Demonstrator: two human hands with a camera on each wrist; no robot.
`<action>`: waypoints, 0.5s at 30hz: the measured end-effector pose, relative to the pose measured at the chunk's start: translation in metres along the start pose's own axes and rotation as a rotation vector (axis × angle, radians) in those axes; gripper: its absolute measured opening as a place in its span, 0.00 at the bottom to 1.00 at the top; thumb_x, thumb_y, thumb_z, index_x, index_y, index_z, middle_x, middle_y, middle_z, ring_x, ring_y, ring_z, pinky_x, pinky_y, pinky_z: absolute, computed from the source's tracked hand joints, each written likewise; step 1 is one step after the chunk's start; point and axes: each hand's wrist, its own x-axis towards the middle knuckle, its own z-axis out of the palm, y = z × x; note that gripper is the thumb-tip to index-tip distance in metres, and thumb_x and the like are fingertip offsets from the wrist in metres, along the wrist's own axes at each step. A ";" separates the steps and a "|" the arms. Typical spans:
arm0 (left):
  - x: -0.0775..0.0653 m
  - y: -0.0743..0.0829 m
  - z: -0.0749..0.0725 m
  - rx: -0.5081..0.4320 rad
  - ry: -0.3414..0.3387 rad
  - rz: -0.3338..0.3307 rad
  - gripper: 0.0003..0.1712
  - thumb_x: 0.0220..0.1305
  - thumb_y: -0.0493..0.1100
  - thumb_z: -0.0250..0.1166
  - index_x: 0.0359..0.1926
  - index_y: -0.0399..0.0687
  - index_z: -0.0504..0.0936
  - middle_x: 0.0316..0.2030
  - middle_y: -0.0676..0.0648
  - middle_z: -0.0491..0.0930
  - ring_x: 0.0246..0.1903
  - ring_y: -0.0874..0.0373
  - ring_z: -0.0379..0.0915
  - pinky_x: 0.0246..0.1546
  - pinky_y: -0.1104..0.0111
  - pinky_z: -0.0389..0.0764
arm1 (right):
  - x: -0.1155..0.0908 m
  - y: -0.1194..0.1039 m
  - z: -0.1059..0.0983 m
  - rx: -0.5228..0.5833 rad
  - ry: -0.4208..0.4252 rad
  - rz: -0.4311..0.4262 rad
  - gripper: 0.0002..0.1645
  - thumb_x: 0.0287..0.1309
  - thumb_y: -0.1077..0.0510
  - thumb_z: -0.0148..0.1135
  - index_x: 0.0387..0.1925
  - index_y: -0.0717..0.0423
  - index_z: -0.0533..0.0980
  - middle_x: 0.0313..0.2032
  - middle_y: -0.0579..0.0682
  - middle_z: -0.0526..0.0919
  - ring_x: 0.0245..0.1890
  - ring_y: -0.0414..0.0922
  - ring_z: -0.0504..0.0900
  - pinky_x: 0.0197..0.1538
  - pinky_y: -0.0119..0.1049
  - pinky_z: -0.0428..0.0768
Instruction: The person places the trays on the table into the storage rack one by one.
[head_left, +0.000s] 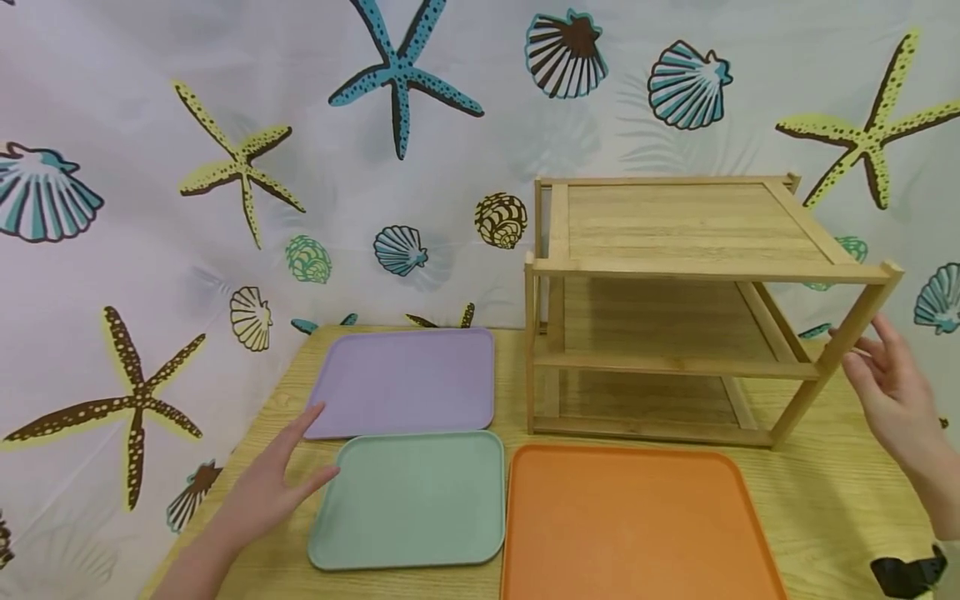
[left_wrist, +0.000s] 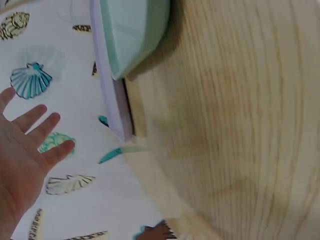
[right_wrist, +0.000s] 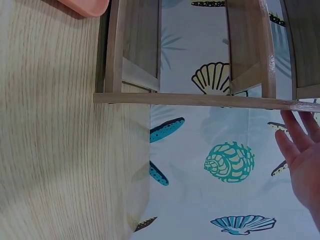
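Observation:
A wooden three-tier rack (head_left: 675, 364) stands at the right of the table in the head view. My right hand (head_left: 896, 396) is beside its right front post, fingers loosely bent. In the right wrist view the fingertips (right_wrist: 289, 117) come right up to the post (right_wrist: 200, 99); whether they touch it I cannot tell. My left hand (head_left: 258, 500) hovers by the left edge of a green tray (head_left: 412, 500), thumb and fingers spread and holding nothing. Behind that lies a purple tray (head_left: 405, 379). An orange tray (head_left: 637, 525) lies in front of the rack.
All of this is on a light wood-grain table (head_left: 825, 492). A white cloth (head_left: 315, 200) printed with starfish and shells hangs behind and to the left. A black strap (head_left: 907, 575) is around the right wrist.

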 end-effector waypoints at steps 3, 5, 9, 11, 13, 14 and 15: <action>0.007 -0.013 0.000 -0.104 0.034 -0.015 0.42 0.66 0.49 0.65 0.76 0.61 0.54 0.70 0.38 0.59 0.63 0.35 0.61 0.52 0.34 0.63 | 0.003 0.002 0.002 0.002 0.045 0.008 0.37 0.72 0.66 0.46 0.76 0.47 0.49 0.52 0.29 0.70 0.46 0.20 0.71 0.48 0.13 0.67; 0.012 -0.020 -0.001 -0.140 0.053 -0.028 0.38 0.67 0.48 0.64 0.74 0.55 0.59 0.69 0.39 0.62 0.61 0.37 0.64 0.51 0.35 0.65 | 0.006 0.003 0.003 0.000 0.061 0.016 0.36 0.72 0.66 0.46 0.76 0.47 0.51 0.49 0.27 0.71 0.43 0.20 0.72 0.46 0.13 0.68; 0.026 -0.030 -0.007 -0.182 0.047 -0.079 0.36 0.68 0.50 0.62 0.73 0.50 0.61 0.68 0.39 0.63 0.61 0.38 0.64 0.51 0.37 0.66 | 0.012 0.006 0.005 -0.014 0.064 0.051 0.36 0.72 0.65 0.46 0.76 0.45 0.51 0.46 0.26 0.71 0.41 0.19 0.74 0.43 0.13 0.70; 0.033 -0.035 -0.010 -0.185 0.036 -0.103 0.37 0.68 0.52 0.62 0.73 0.50 0.61 0.68 0.39 0.63 0.62 0.38 0.62 0.51 0.38 0.66 | 0.014 0.007 0.006 -0.018 0.065 0.067 0.35 0.72 0.64 0.46 0.75 0.44 0.52 0.46 0.26 0.72 0.41 0.19 0.74 0.41 0.13 0.71; 0.039 -0.041 -0.012 -0.179 0.027 -0.118 0.38 0.68 0.53 0.62 0.73 0.48 0.60 0.68 0.37 0.62 0.63 0.36 0.61 0.52 0.37 0.65 | 0.015 0.008 0.007 -0.011 0.068 0.078 0.35 0.72 0.64 0.46 0.75 0.44 0.52 0.45 0.27 0.73 0.40 0.20 0.74 0.41 0.14 0.72; 0.043 -0.044 -0.014 -0.174 0.016 -0.125 0.39 0.68 0.53 0.62 0.74 0.47 0.59 0.68 0.35 0.61 0.63 0.34 0.59 0.52 0.37 0.64 | 0.015 0.008 0.007 -0.014 0.072 0.081 0.35 0.72 0.64 0.46 0.75 0.44 0.52 0.44 0.27 0.73 0.40 0.20 0.74 0.41 0.14 0.72; 0.046 -0.048 -0.015 -0.160 0.009 -0.132 0.40 0.67 0.54 0.62 0.74 0.46 0.59 0.68 0.33 0.61 0.63 0.33 0.59 0.52 0.37 0.65 | 0.015 0.008 0.007 -0.015 0.076 0.082 0.35 0.72 0.64 0.46 0.75 0.44 0.52 0.44 0.27 0.73 0.40 0.20 0.74 0.41 0.14 0.72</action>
